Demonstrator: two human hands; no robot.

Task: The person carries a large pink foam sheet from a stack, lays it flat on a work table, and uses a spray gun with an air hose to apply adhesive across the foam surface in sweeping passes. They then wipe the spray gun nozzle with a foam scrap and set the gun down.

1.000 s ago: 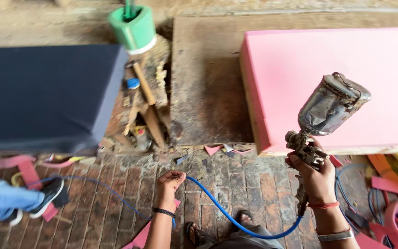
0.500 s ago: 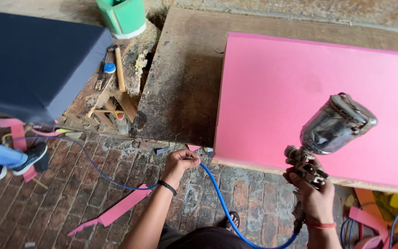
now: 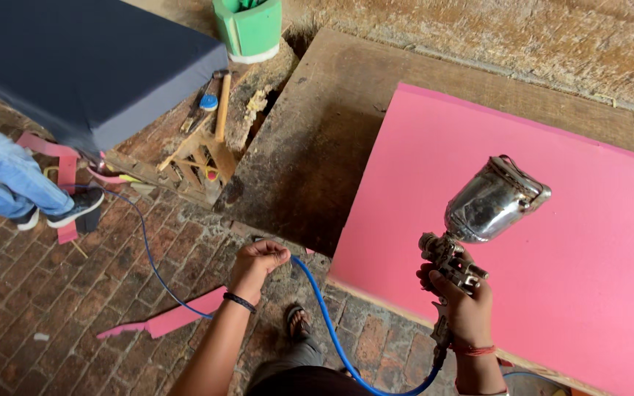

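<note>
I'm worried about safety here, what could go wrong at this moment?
The blue hose held by the left hand trails past the person's sandalled foot, so tripping looks possible. The spray gun in the right hand sits over the pink foam sheet; drips could land there.

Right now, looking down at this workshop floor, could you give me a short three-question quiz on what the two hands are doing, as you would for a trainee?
1. True or false: the right hand holds a metal spray gun over the pink foam sheet.
2. What does the left hand have in its grip? A) a hammer B) the blue hose C) the green bucket
3. Fill in: the dark blue cushion lies to the ____ of the pink foam sheet in the head view.

Key: 1 true; 2 B; 3 left.
</note>
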